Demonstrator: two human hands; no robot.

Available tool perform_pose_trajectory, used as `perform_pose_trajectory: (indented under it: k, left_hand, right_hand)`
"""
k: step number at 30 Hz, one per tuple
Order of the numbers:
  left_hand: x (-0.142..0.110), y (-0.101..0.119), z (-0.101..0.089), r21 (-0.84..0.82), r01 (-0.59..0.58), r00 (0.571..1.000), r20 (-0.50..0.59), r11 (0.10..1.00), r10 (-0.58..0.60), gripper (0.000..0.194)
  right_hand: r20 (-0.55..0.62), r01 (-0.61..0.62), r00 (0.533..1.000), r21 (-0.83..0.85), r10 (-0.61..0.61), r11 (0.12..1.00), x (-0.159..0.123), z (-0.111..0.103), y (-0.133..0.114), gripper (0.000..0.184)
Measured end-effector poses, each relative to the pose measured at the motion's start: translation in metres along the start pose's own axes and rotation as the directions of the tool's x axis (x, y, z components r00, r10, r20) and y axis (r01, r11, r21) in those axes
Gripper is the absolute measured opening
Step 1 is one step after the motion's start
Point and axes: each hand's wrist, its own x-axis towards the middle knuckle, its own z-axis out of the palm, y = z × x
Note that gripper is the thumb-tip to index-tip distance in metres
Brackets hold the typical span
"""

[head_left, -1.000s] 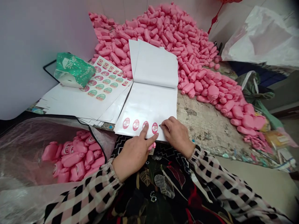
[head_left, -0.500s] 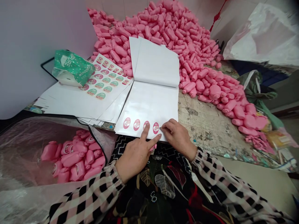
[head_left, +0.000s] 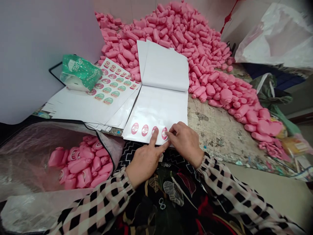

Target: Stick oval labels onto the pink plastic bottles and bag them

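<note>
Pink sticker (head_left: 164, 133) now meets pinched right fingers (head_left: 174, 128), earlier beside it; left fingers (head_left: 153, 138) spread.

Made out "PURE" in white on the green plastic bag (head_left: 78, 70) at ten o'clock; could not decipher a second, tilted word beside it. Found print too small to read on the pink and green labels (head_left: 108, 101) of the printed sheet (head_left: 97, 109), also toward ten, on the pink oval stickers (head_left: 145, 130) toward seven, near centre, and on labelled pink bottles (head_left: 87, 176) at eight.
</note>
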Motion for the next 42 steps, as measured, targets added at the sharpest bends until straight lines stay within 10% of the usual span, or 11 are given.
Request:
perform_pose_trajectory:
  k: [9, 15, 17, 21, 24, 42]
  left_hand:
    - [-0.001, -0.005, 0.004, -0.088, -0.009, 1.0, 0.006, 0.996, 0.01, 0.076]
    - [-0.025, -0.01, -0.016, -0.555, -0.093, 0.988, -0.152, 0.827, 0.009, 0.063]
    - [-0.026, -0.009, -0.025, -0.843, 0.016, 0.974, -0.108, 0.537, -0.199, 0.056]
    - [-0.005, -0.006, -0.038, -0.897, 0.118, 0.93, 0.25, -0.425, -0.269, 0.044]
    - [0.015, -0.003, -0.04, -0.692, 0.08, 0.931, 0.309, -0.717, -0.194, 0.037]
    - [0.024, 0.008, -0.029, -0.696, 0.056, 0.942, 0.275, -0.716, -0.194, 0.05]
  right_hand:
    - [-0.156, -0.025, 0.986, 0.17, 0.052, 0.985, 0.005, -0.027, 0.008, 0.024]
    - [-0.078, -0.123, 0.977, 0.565, 0.201, 0.816, -0.003, -0.007, 0.032, 0.026]
    - [-0.017, -0.154, 0.972, 0.709, 0.236, 0.688, -0.009, -0.007, 0.029, 0.028]
    - [0.082, -0.161, 0.98, 0.859, 0.18, 0.486, -0.021, -0.017, 0.005, 0.025]
    - [0.088, -0.13, 0.99, 0.871, 0.11, 0.474, -0.028, -0.02, -0.012, 0.022]
    - [0.119, -0.122, 0.992, 0.876, 0.036, 0.467, -0.035, -0.003, -0.015, 0.022]
